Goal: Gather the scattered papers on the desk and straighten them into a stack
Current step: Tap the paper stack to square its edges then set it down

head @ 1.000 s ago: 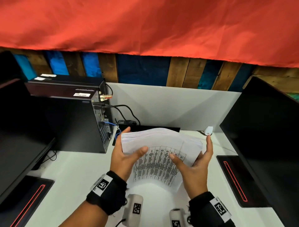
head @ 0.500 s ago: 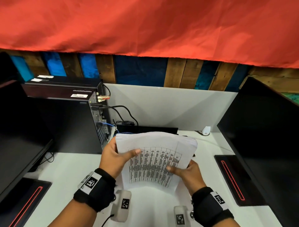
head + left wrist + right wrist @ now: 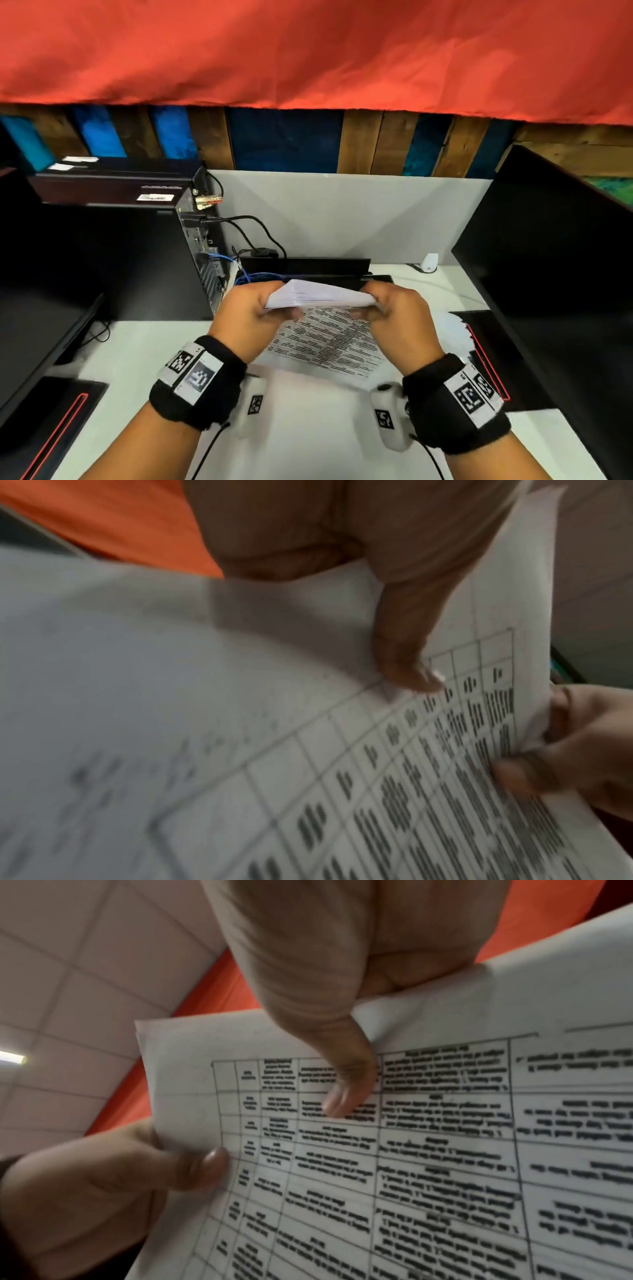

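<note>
A stack of white papers (image 3: pixel 322 296) stands on its lower edge on the white desk (image 3: pixel 308 428), its top edge tipped toward me. The front sheet (image 3: pixel 329 342) bears a printed table. My left hand (image 3: pixel 270 308) grips the stack's upper left corner and my right hand (image 3: pixel 370 308) grips the upper right corner. In the left wrist view my thumb (image 3: pixel 404 656) presses on the printed sheet (image 3: pixel 342 777), and the right hand (image 3: pixel 582 750) pinches the far edge. In the right wrist view my thumb (image 3: pixel 342 1085) lies on the sheet (image 3: pixel 445 1150), and the left hand (image 3: pixel 103 1177) pinches its corner.
A black computer tower (image 3: pixel 137 260) with cables (image 3: pixel 253 233) stands at the left. Dark monitors flank the desk at the left (image 3: pixel 34 325) and right (image 3: pixel 548 291). A flat black device (image 3: pixel 305 265) lies at the back. Something white and blurry (image 3: pixel 454 325) lies by the right monitor base.
The stack has dropped and tipped from facing me to edge-on. My right hand went from open against the side to gripping the top corner. My left hand shifted to the other top corner.
</note>
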Motion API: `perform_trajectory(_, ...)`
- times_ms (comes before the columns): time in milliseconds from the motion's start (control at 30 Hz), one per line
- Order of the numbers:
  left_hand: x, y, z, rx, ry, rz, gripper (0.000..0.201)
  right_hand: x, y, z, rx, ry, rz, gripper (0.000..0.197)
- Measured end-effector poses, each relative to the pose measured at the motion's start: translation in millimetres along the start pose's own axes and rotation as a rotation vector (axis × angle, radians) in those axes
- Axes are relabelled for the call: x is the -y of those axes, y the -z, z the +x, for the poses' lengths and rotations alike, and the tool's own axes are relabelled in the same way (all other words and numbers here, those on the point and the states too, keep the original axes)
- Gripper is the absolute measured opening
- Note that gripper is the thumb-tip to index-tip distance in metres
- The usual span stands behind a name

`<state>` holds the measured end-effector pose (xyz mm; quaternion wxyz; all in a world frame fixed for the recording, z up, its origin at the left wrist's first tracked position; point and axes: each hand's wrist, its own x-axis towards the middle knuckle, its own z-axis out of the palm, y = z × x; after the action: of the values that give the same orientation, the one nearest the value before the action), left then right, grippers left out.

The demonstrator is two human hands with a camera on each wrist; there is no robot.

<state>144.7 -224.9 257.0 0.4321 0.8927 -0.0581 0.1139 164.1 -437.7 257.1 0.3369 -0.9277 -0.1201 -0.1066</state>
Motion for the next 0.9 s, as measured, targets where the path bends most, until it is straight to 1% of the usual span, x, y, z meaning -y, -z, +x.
perform_trajectory(33,3,-3,-3,-0.033,0.054,-0.102,0.017,-1,1,0,0.018,-0.027,0.02,0.016)
perform_trajectory(67,8,-5,-5,-0.06,0.099,-0.2,0.027,-3,2,0,0.046,-0.06,0.028,0.011)
perform_trajectory(100,13,-6,-7,-0.075,0.147,-0.278,0.033,-9,3,-1,0.082,-0.094,0.011,0.016)
perform_trajectory(133,18,-6,-8,-0.089,0.186,-0.327,0.036,-15,5,-1,0.122,-0.123,-0.023,0.026)
perform_trajectory(200,27,-1,-11,-0.104,0.249,-0.426,0.037,-36,12,-1,0.174,-0.207,-0.122,0.042)
perform_trajectory(267,37,6,-12,-0.127,0.295,-0.526,0.035,-59,20,-3,0.17,-0.289,-0.136,0.045)
perform_trajectory(300,41,11,-13,-0.139,0.31,-0.568,0.034,-71,24,-4,0.14,-0.325,-0.072,0.043)
perform_trajectory(333,45,15,-14,-0.147,0.322,-0.602,0.032,-84,25,-5,0.095,-0.369,0.055,0.041)
perform_trajectory(367,48,19,-15,-0.157,0.333,-0.633,0.031,-93,26,-7,0.053,-0.416,0.238,0.041)
perform_trajectory(400,52,21,-17,-0.169,0.349,-0.663,0.03,-102,23,-10,0.027,-0.464,0.451,0.047)
perform_trajectory(433,56,22,-18,-0.181,0.37,-0.698,0.029,-109,16,-14,0.025,-0.503,0.672,0.058)
perform_trajectory(467,60,21,-19,-0.19,0.39,-0.725,0.028,-113,7,-18,0.053,-0.551,0.846,0.069)
perform_trajectory(500,64,18,-19,-0.198,0.405,-0.741,0.029,-114,-3,-23,0.108,-0.586,0.959,0.074)
perform_trajectory(533,68,15,-19,-0.209,0.411,-0.75,0.03,-110,-12,-28,0.159,-0.598,1.007,0.071)
perform_trajectory(567,70,11,-19,-0.224,0.416,-0.763,0.03,-104,-20,-31,0.168,-0.599,1.015,0.062)
perform_trajectory(600,73,6,-19,-0.242,0.42,-0.773,0.031,-100,-29,-33,0.121,-0.597,1.004,0.053)
perform_trajectory(700,80,-9,-20,-0.313,0.421,-0.735,0.034,-94,-50,-34,-0.188,-0.585,0.895,0.035)
perform_trajectory(733,82,-13,-20,-0.334,0.422,-0.719,0.035,-92,-56,-34,-0.26,-0.586,0.864,0.03)
perform_trajectory(800,84,-22,-23,-0.362,0.432,-0.711,0.035,-87,-66,-36,-0.338,-0.567,0.856,0.023)
perform_trajectory(900,89,-32,-29,-0.363,0.455,-0.695,0.034,-84,-75,-42,-0.332,-0.56,0.851,0.024)
